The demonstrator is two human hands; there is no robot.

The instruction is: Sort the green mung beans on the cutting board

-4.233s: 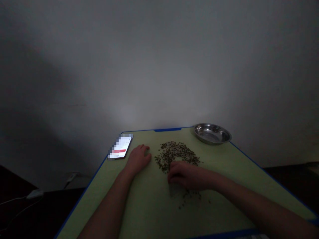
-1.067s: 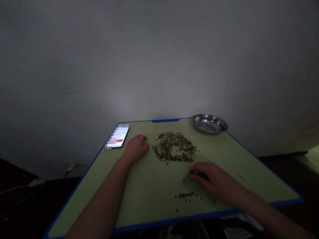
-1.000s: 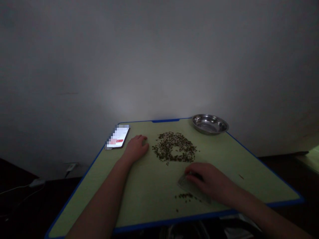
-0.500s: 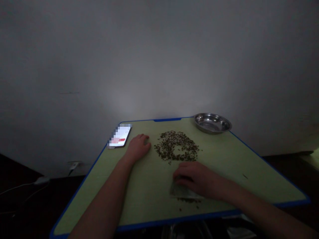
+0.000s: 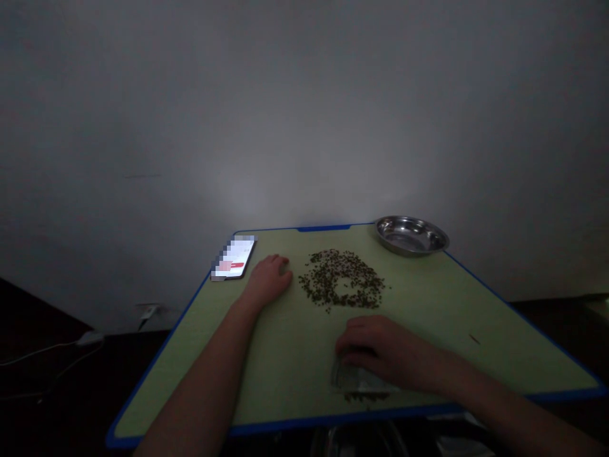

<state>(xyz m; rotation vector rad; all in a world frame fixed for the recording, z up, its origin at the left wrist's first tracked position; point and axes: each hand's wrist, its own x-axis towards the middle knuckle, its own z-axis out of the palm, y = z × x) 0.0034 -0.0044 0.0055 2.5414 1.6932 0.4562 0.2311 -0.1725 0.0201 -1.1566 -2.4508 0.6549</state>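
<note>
My right hand (image 5: 380,349) is closed on a clear, flat-sided plastic piece (image 5: 356,382), whose exact kind I cannot make out. Its lower edge stands on the table right behind a short row of dark seed-like grains (image 5: 366,398) near the front edge. Farther back lies a spread pile of the same grains (image 5: 326,285), with a bare patch in it. Left of the pile, my left hand (image 5: 269,279) rests on the table with its fingers loosely bent and apart, holding nothing.
A lit phone (image 5: 242,254) lies at the table's back left. At the back right corner stands a shallow metal bowl (image 5: 412,242). The green table (image 5: 285,374) has a blue rim and meets a grey wall (image 5: 304,127). A thin dark sliver (image 5: 474,339) lies to the right.
My right hand has gone from the pile's front edge, out to the right, then back left and nearer the table's front edge with the plastic piece. My left hand has stayed put.
</note>
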